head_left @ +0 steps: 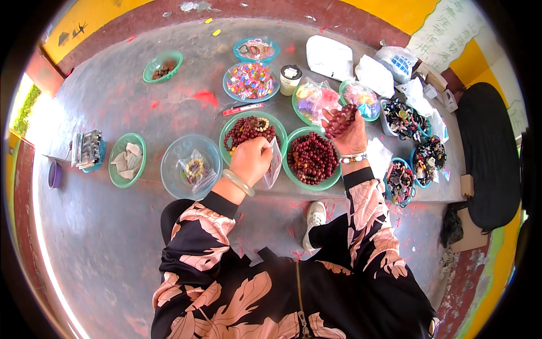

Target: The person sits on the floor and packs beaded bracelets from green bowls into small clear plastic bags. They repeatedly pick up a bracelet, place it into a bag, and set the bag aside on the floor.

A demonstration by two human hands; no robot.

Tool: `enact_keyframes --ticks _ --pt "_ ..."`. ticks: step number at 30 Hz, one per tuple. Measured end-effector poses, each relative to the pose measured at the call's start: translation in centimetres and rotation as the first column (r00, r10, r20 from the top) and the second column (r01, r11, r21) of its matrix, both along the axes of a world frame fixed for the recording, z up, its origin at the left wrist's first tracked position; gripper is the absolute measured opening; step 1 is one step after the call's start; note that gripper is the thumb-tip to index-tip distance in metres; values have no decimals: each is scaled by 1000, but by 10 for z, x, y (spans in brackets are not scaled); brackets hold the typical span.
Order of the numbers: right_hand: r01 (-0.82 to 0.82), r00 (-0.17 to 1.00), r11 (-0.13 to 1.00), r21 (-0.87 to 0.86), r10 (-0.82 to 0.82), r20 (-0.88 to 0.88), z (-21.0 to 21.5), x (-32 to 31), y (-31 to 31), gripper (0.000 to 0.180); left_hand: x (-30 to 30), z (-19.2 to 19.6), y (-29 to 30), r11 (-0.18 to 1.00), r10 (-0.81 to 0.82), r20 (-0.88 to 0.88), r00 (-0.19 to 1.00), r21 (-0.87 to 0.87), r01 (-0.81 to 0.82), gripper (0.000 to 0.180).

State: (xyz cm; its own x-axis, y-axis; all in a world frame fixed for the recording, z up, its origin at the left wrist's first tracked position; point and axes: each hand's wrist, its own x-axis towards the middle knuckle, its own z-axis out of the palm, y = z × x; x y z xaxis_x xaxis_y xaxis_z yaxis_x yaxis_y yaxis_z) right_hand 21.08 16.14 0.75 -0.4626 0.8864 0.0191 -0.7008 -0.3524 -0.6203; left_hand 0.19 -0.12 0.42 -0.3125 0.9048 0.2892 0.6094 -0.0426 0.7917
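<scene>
My left hand is closed in a pinch on a small clear plastic bag, which hangs down from its fingers. Just beyond it, a green basin holds dark red bead strings and some pale beads. My right hand is raised and closed around a bunch of dark red bead bracelets. Below and left of that hand stands a second green basin, heaped with dark red bead bracelets. My left hand partly hides the first basin.
A clear bluish bowl with a bagged bracelet stands left of my left hand. Farther back are a blue bowl of colourful small packets, a lidded cup and a red marker. Several baskets of dark trinkets crowd the right.
</scene>
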Motion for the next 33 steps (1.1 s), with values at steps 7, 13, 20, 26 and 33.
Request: enact_keyframes --ticks 7,13,20,26,33 --pt "-176 980 930 -322 135 -145 -27 6 7 36 3 2 1 999 -9 0 1000 -44 8 11" --pt "-121 987 967 -223 141 73 15 -16 -30 24 -1 -6 1 999 4 18 1000 -33 -3 11" --pt "-579 689 810 -89 545 477 47 -28 -56 30 1 -2 2 984 18 39 999 -180 -10 11" --pt "-669 366 740 -78 419 831 46 -38 -71 17 3 -8 4 982 6 49 999 -191 4 10" --pt "-734 184 674 82 81 980 32 -39 -70 30 7 -13 4 988 18 34 999 -152 -13 10"
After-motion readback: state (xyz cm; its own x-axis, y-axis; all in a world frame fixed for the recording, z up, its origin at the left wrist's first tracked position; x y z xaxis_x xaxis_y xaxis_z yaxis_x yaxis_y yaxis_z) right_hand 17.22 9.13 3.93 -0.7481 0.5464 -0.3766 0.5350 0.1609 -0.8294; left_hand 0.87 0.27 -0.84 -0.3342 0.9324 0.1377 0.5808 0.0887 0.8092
